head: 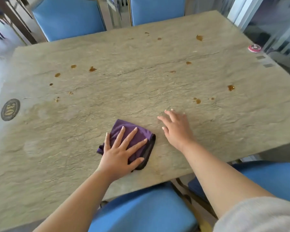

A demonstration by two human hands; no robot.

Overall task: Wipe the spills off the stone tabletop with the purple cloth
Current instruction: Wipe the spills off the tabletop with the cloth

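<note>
A folded purple cloth (141, 139) lies on the stone tabletop (141, 84) near its front edge. My left hand (122, 151) presses flat on the cloth with fingers spread. My right hand (176, 128) rests flat on the bare stone just right of the cloth, fingers apart, holding nothing. Several brown spills dot the stone: a group at the left (92, 69), some at the far side (199, 37), and others at the right (231, 87) and just beyond my right hand (197, 100).
A round dark metal plaque (10, 109) is set in the table's left edge. A red and white round object (254, 48) lies at the far right corner. Blue chairs stand at the far side (67, 17) and below the near edge (141, 211).
</note>
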